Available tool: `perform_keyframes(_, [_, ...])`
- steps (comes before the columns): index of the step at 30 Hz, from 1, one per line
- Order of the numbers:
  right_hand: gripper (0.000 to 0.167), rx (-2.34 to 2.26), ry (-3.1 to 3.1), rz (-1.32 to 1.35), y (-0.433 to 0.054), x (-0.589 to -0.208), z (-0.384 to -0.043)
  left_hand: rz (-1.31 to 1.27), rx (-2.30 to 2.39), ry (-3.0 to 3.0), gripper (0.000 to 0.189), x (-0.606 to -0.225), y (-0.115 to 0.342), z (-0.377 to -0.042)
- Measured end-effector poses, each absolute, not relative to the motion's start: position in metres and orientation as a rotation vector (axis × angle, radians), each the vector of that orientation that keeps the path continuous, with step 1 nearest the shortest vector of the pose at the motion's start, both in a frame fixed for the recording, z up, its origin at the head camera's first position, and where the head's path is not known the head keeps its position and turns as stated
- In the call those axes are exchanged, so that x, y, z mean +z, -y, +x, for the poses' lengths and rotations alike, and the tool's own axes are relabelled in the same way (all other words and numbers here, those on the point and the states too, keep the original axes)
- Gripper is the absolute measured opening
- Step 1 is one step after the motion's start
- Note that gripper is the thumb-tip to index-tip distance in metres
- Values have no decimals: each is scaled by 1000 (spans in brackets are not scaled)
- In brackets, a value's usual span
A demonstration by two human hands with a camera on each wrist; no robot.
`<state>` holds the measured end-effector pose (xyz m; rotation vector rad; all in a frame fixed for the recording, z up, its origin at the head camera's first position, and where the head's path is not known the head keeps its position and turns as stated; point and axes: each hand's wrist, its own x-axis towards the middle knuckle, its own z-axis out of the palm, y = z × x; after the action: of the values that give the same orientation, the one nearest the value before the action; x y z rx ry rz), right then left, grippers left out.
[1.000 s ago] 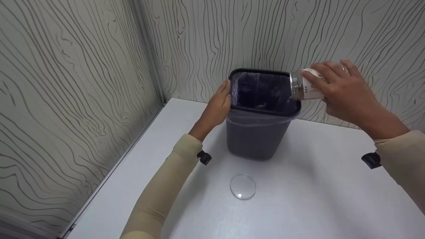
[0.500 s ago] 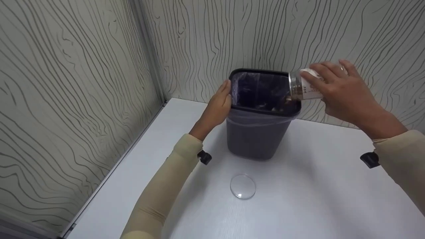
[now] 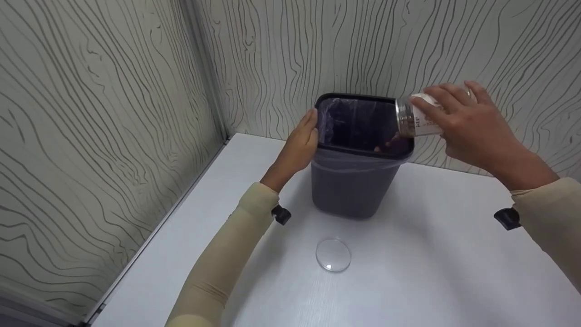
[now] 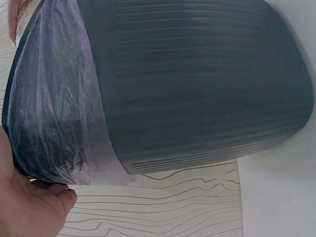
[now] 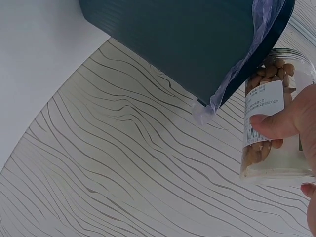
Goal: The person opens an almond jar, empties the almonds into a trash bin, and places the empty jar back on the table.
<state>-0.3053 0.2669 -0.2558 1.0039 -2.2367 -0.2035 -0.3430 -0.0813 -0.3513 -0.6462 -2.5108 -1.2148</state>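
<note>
A dark trash can [image 3: 349, 190] with a clear plastic liner [image 4: 54, 98] folded over its rim stands upright on the white table. My left hand [image 3: 297, 145] rests against the left side of its rim, fingers mostly straight. In my right hand [image 3: 476, 122] I grip a clear plastic jar [image 5: 284, 168] with a white label, tipped sideways with its mouth over the can's right rim. Brown almonds [image 5: 274, 69] gather near the jar's mouth. Several reddish-brown pieces show inside the can's right corner. The can's bottom is too dark to make out.
A round clear lid [image 3: 333, 255] lies on the table [image 3: 408, 277] in front of the can. Wood-grain patterned wall panels [image 3: 272, 54] stand behind and to the left. Each wrist carries a small black device [image 3: 507, 219].
Brown nuts come out of the tilted jar into the can. The right hand shifts only slightly. The left hand stays against the rim.
</note>
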Motion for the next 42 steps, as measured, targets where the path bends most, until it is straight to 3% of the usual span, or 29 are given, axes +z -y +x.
perform_keyframes(18, [100, -199, 2202, 1031, -267, -254, -305, -646, -1228, 2503, 55, -353, 82, -342])
perform_keyframes(42, [105, -228, 2223, 1040, -264, -255, -304, -646, -1216, 2513, 55, -353, 80, -342])
